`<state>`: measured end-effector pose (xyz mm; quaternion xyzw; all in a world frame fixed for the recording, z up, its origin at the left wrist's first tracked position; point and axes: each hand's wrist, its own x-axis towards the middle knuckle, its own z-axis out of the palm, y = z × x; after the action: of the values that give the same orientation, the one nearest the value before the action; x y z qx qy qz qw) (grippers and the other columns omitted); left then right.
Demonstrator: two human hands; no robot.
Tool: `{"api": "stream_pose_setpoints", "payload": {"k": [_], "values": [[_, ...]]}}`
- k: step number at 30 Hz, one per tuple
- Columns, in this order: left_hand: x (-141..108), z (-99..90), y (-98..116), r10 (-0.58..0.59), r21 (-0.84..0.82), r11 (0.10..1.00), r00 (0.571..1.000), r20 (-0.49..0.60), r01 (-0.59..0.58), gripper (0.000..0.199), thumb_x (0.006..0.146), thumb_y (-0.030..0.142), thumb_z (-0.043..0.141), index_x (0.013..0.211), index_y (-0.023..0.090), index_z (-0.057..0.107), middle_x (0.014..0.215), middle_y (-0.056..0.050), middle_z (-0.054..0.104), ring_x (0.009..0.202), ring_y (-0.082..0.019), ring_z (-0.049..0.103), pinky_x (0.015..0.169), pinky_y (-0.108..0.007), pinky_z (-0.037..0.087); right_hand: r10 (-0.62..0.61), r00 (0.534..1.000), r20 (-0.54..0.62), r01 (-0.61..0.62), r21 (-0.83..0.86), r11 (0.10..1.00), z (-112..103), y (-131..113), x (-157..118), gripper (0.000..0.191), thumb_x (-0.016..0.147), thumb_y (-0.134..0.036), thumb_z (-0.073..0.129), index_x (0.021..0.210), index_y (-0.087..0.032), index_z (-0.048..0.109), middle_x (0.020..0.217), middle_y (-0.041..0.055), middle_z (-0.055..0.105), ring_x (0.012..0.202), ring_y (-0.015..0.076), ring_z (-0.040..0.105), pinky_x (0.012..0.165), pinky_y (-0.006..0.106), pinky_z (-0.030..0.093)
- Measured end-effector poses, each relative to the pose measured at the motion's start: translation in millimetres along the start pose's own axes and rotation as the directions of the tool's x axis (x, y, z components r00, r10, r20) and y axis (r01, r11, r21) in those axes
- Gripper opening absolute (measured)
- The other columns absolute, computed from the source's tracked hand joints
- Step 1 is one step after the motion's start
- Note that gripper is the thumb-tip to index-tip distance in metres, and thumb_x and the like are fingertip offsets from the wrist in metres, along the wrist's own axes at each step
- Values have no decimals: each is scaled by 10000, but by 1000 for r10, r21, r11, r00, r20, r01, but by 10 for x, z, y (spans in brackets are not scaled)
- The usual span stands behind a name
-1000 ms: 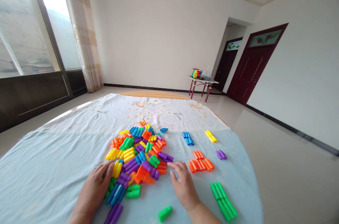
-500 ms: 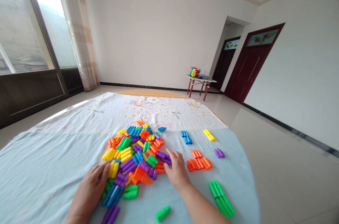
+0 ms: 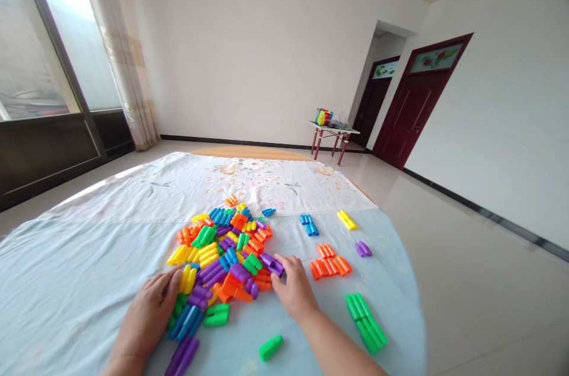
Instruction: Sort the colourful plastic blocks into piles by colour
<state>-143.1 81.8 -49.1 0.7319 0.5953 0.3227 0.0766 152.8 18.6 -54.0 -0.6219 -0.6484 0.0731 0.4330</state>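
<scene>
Right hand: the right hand [image 3: 291, 284] has its thumb and forefinger drawn narrow on the right end of a purple piece [image 3: 271, 264]; whether the piece is off the cloth, I can't tell from here.
Left hand: the left hand [image 3: 153, 305] lies at the left edge of the pile, palm down, fingers close together beside a yellow piece [image 3: 187, 280]; its fingertips are partly hidden, so I can't tell whether they grip anything.
Pile: a loose heap of plastic pieces [image 3: 226, 257] in orange, yellow, green, blue and purple sits between the hands and stretches toward the far side; the purple piece is at its right edge.
Near edge of the pile: blue pieces [image 3: 186, 322] lie just right of the left hand, with a purple pair [image 3: 182, 357] nearer still.
Lone green: a single green piece [image 3: 271, 348] rests on the near side, apart from the heap.
Right side, near to far: a green group [image 3: 367, 322], an orange group [image 3: 331, 262], a small purple group [image 3: 363, 249], a blue group [image 3: 309, 225] and a yellow group [image 3: 347, 220], all well apart from one another.
Cloth: pale blue near, white with flowers far, the tablecloth [image 3: 89, 269] lies under everything.
Across the room: a small table [image 3: 334, 128] bears a colourful bag [image 3: 323, 117], left of a dark red door [image 3: 420, 109].
</scene>
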Motion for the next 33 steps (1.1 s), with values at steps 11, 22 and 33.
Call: {"api": "stream_pose_setpoints", "payload": {"k": [11,22,33], "values": [[-2,-13,31,-25,-10,1000,1000,-4,25,448,802,508,365,959,217,667,1005,-49,691,973,-225,614,893,-351,469,57,998,37,-57,-5,998,-103,-72,27,296,686,-102,524,955,-213,584,881,44,583,842,200,585,783,330,486],[-8,-55,73,15,-45,999,988,-153,-22,446,797,527,395,970,217,663,997,-74,670,937,-235,605,836,-369,487,-97,995,22,94,95,991,-117,-114,-131,388,685,-14,523,1006,-228,564,935,31,577,924,190,558,826,334,476],[-187,114,1198,628,-57,770,739,245,-636,438,822,423,481,1251,338,472,1151,-35,632,1061,-208,555,939,-407,411,-101,985,137,66,238,969,-231,-415,-172,365,686,-15,587,981,-230,601,925,15,618,921,181,576,826,302,466]]}}
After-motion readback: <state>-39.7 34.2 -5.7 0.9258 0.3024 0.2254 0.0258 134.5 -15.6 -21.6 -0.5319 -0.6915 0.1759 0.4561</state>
